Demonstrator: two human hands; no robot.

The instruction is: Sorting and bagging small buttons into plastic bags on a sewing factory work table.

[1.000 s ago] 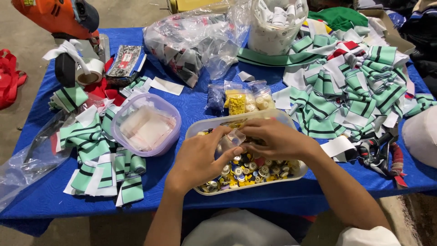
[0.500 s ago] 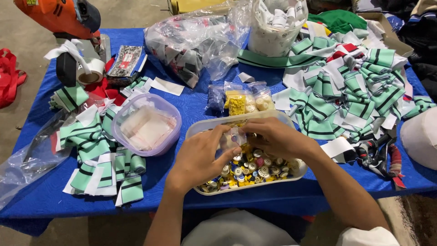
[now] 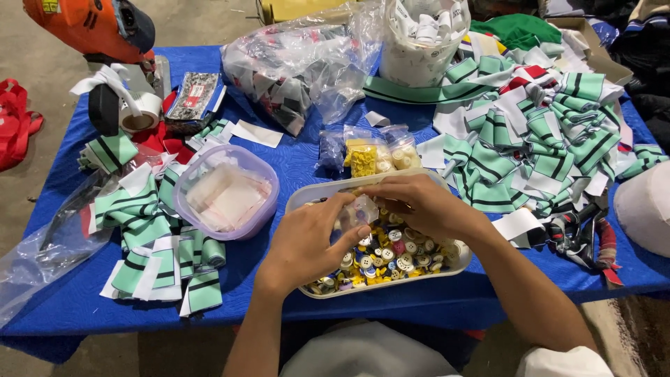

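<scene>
A small clear bag (image 3: 361,208) sits pinched between the left hand (image 3: 307,244) and right hand (image 3: 419,206), directly over the white button tray (image 3: 307,197). Buttons could spill if the bag's mouth sags. The tray's near rim overhangs the blue table (image 3: 293,157) edge; a lilac tub (image 3: 225,192) crowds its left.

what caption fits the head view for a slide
Both hands, left hand and right hand, hold a small clear bag over a tray of buttons.
</scene>
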